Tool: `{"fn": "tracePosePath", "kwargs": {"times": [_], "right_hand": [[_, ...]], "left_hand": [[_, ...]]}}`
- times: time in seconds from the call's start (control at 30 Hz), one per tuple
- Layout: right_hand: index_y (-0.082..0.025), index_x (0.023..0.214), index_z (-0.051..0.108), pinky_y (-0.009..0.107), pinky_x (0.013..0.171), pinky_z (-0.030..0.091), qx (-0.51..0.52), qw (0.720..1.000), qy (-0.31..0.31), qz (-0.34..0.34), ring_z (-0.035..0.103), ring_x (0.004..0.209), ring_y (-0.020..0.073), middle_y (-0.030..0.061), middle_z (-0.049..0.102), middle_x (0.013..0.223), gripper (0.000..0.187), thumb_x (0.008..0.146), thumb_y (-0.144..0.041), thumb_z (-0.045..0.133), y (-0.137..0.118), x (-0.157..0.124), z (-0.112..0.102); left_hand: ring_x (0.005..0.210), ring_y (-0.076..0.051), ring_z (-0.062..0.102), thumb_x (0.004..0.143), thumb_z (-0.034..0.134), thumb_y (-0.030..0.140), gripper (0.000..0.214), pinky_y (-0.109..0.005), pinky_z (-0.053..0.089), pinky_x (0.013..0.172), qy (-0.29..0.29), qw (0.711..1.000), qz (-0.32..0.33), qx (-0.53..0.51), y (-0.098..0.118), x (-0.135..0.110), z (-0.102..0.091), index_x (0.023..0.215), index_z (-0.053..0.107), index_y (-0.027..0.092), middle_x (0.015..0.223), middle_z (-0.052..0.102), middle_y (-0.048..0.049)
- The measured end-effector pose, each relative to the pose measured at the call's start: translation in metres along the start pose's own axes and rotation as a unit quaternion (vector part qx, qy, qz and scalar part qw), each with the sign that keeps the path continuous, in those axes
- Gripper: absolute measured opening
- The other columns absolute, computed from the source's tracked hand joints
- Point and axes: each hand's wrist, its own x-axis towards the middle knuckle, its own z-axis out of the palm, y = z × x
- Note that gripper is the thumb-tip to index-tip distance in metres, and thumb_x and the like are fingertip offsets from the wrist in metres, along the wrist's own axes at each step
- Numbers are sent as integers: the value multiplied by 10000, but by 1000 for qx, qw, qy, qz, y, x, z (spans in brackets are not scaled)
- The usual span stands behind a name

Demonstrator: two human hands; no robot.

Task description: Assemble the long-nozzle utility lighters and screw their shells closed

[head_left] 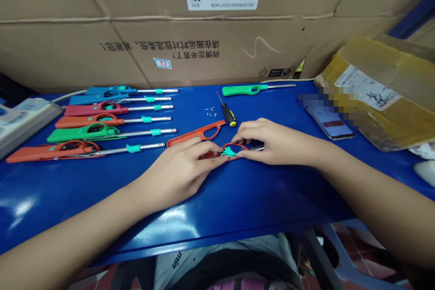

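An orange long-nosed lighter (pixel 234 145) lies opened up on the blue table between my hands, its teal trigger piece (pixel 230 151) showing. My left hand (pixel 188 163) is closed over the handle end, thumb and fingertips at the trigger piece. With bent fingers my right hand (pixel 260 138) grips the front end, where the metal tube meets the body; most of the tube is hidden under it. Just beyond my left fingers rests a loose orange half shell (pixel 190 136). A black and yellow screwdriver (pixel 228 114) lies behind the hands, beside several tiny screws (pixel 210 112).
Several blue, red, orange and green lighters (pixel 98 108) lie in a row at left, near a white power strip (pixel 30 120). A green lighter (pixel 243 90) lies at the back. A phone (pixel 329 120) and a yellow-taped parcel (pixel 380 90) are at right. A large carton (pixel 136 4) stands behind.
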Motion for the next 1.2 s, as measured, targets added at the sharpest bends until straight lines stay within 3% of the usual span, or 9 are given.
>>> {"fn": "tracePosePath", "kwargs": {"times": [0.2, 0.4, 0.73, 0.9, 1.0, 1.07, 1.2], "right_hand": [[-206, 1125, 713, 356, 907, 468, 9, 1000, -18, 8, 654, 1003, 212, 68, 706, 1112, 259, 920, -351, 653, 9, -4, -11], [-206, 1003, 713, 326, 801, 492, 20, 997, -57, 42, 641, 893, 192, 50, 708, 1005, 306, 891, -487, 664, 24, -11, -25], [-220, 855, 719, 304, 723, 455, 61, 987, -97, 114, 626, 810, 168, 1, 727, 877, 228, 854, -448, 702, 24, -9, -24], [-215, 834, 724, 299, 695, 443, 58, 986, -98, 123, 628, 782, 168, 6, 732, 850, 234, 851, -447, 700, 22, -8, -24], [-211, 834, 728, 295, 685, 435, 51, 985, -100, 131, 627, 777, 167, 9, 733, 844, 213, 853, -422, 699, 20, -8, -25], [-209, 834, 727, 293, 681, 433, 49, 984, -102, 139, 627, 777, 166, 9, 732, 844, 202, 854, -408, 697, 18, -9, -25], [-205, 833, 717, 291, 682, 430, 46, 982, -107, 148, 626, 780, 166, 9, 730, 851, 216, 860, -418, 688, 17, -9, -26]], "left_hand": [[999, -212, 664, 999, 485, 134, 382, -349, 589, 821, -2, 1000, -4, 3, 0, -1, 0, 1328, 649, 237, 1215, 692, -72], [994, -204, 657, 999, 479, 130, 372, -330, 584, 823, -3, 1000, 0, 14, 0, -1, -1, 1305, 665, 232, 1193, 700, -80], [1010, -210, 680, 1007, 499, 164, 338, -335, 588, 798, 3, 1000, -11, -10, -1, -2, 1, 1284, 677, 244, 1204, 709, -50], [1062, -204, 686, 985, 567, 229, 275, -345, 578, 907, 51, 996, -44, -57, -8, -2, -8, 1220, 708, 211, 1216, 714, -64], [1017, -219, 685, 985, 555, 275, 268, -370, 574, 891, 76, 992, -96, -26, -20, -3, -17, 1173, 729, 196, 1162, 721, -84], [972, -239, 680, 988, 549, 350, 286, -403, 570, 867, 66, 988, -140, 14, -30, -4, -21, 1124, 741, 186, 1112, 724, -93], [1014, -301, 655, 920, 613, 540, 466, -473, 541, 899, 11, 978, -202, 41, -47, -7, -21, 1209, 687, 181, 1111, 712, -111]]}}
